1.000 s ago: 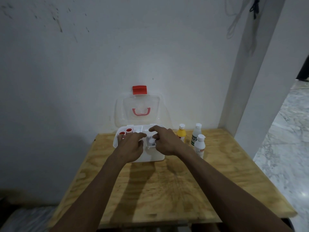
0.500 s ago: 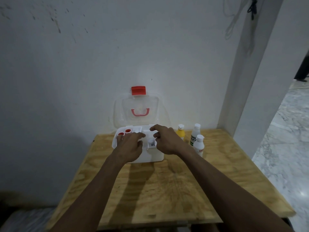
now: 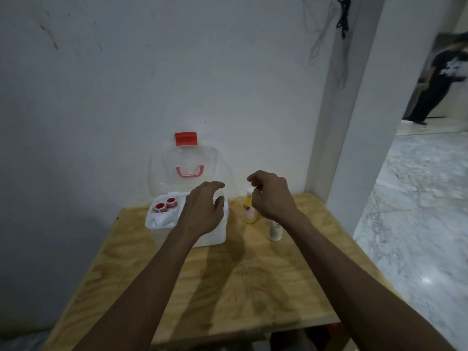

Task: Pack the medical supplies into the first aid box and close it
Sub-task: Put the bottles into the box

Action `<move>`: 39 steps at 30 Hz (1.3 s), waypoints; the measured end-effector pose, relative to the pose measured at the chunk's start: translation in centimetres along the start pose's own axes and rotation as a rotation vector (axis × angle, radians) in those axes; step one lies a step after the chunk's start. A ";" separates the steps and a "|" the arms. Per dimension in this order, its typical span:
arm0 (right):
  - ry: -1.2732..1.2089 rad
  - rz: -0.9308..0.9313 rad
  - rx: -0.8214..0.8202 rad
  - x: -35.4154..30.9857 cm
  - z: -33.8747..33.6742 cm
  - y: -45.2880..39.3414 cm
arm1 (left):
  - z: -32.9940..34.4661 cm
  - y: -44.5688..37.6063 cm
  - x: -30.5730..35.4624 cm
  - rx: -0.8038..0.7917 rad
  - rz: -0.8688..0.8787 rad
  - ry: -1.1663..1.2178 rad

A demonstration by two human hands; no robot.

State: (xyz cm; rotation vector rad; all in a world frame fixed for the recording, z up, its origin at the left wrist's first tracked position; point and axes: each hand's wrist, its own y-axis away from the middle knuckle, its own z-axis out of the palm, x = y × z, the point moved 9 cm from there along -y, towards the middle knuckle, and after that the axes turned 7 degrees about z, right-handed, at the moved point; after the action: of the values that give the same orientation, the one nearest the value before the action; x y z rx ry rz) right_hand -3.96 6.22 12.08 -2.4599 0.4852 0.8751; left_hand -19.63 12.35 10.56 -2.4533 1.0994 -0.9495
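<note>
A white first aid box (image 3: pixel 212 236) stands open at the back of the wooden table, its clear lid (image 3: pixel 187 171) with a red latch and pink handle leaning on the wall. Two red-cored tape rolls (image 3: pixel 166 204) sit in its top tray at the left. My left hand (image 3: pixel 205 211) hovers over the box's right half, fingers spread, holding nothing. My right hand (image 3: pixel 271 196) is raised over the bottles to the right of the box, fingers loosely curled and empty. A yellow bottle (image 3: pixel 249 211) stands just left of that hand. A white bottle (image 3: pixel 275 230) shows below the wrist.
The wooden table (image 3: pixel 228 287) has bare surface in front of the box. A white wall rises behind, and a white pillar (image 3: pixel 354 122) stands at the table's right corner. Beyond it lies a marble floor, where a person in dark clothes (image 3: pixel 438 79) stands far off.
My right hand has left the box and moved right, above the bottles. My left hand has shifted right across the box. The small bottle between the hands is no longer visible.
</note>
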 end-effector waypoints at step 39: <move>-0.271 -0.052 0.199 -2.0 -3.2 -0.3 | -5.7 -5.0 -0.3 0.229 -0.028 -0.023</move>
State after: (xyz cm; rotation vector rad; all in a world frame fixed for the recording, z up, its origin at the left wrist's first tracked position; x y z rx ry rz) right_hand -3.71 5.07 15.67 -2.1251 0.3889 1.0644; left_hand -20.85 15.94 17.08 -2.2938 0.8965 -0.9936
